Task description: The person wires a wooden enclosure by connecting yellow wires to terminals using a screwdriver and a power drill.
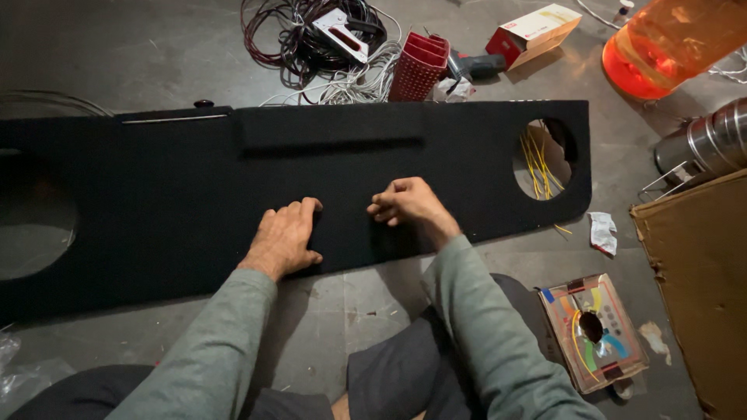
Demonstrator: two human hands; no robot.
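1. Grey concrete floor (156, 47), dim light; person seated on it, legs near edge of view.
2. Long black felt-covered panel (156, 179) lies flat across the floor, left to right; round cutout (31, 225) at its left end.
3. Left hand (286, 237): palm down, fingers curled, pressing on the panel's near edge; grasps nothing.
4. Right hand (406, 204): loosely clenched, knuckles resting on the panel just right of the left hand; grasps nothing.
5. Far centre: wire tangle (311, 39), red basket (419, 68).
6. Right cutout (545, 159) shows yellow wires (537, 167).
7. Far right: orange container (673, 43); near right, small carton (593, 330).
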